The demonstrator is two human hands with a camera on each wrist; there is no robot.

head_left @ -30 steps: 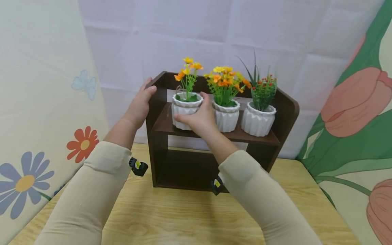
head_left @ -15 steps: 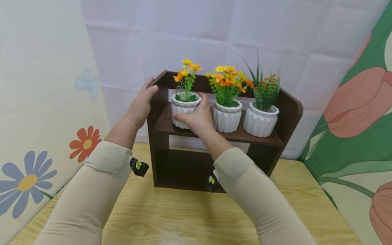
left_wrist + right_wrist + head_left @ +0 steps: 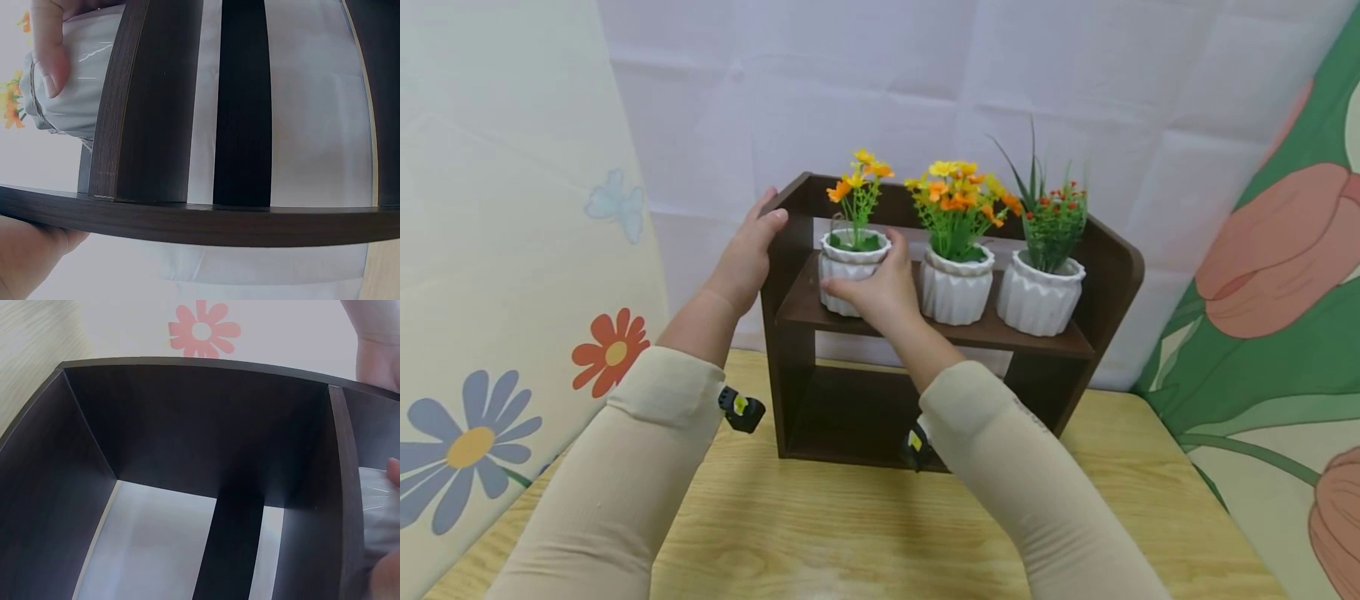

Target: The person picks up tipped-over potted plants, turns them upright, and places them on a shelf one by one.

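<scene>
In the head view, a dark brown two-tier shelf [image 3: 865, 408] stands on the table. My left hand [image 3: 741, 262] grips the upper edge of its left side panel, thumb over the edge; the other fingers are mostly hidden. My right hand [image 3: 887, 292] holds a white fluted flower pot [image 3: 844, 271] with yellow-orange flowers at the upper tier's left end. The thumb lies across the pot's front and a finger is at its right side. In the left wrist view, this pot [image 3: 90, 69] sits against the shelf board [image 3: 119, 106], the thumb on it.
Right of the held pot are a second white pot [image 3: 957, 287] of orange flowers and a third white pot [image 3: 1040, 296] with red-dotted greenery. The wood-grain table [image 3: 820, 533] extends in front. A white cloth [image 3: 880, 75] hangs behind, with flower-printed cloths at both sides.
The right hand and forearm have shifted slightly left, and the held pot has moved slightly left with its flowers tilting a little. The left hand keeps its place on the shelf's side.
</scene>
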